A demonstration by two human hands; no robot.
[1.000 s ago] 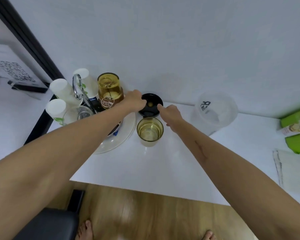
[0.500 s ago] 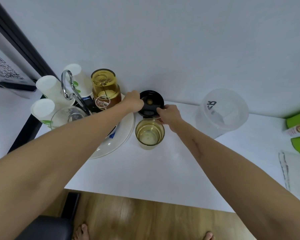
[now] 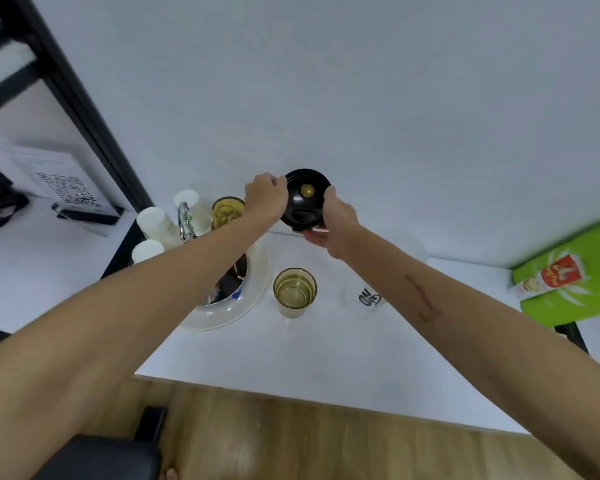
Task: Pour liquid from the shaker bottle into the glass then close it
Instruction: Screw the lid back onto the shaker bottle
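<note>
The black shaker lid [image 3: 303, 202], with a gold dot in its middle, is held up in front of the wall. My left hand [image 3: 265, 199] grips its left rim and my right hand [image 3: 333, 220] grips its right and lower rim. Below it, an amber glass [image 3: 294, 292] with yellowish liquid stands on the white table [image 3: 291, 351]. The clear shaker bottle [image 3: 369, 299], with black lettering, stands uncapped right of the glass, mostly hidden by my right forearm.
A white plate [image 3: 257, 289] with dark items lies left of the glass. Behind it stand paper cups [image 3: 153, 220], a metal handle [image 3: 185, 220] and an amber jar [image 3: 226, 209]. A green packet [image 3: 568, 271] lies far right. The table's front edge runs below my forearms.
Both hands closed on the black lid behind the glass and raised it off the table. The view has shifted, so the shaker bottle now lies under my right forearm.
</note>
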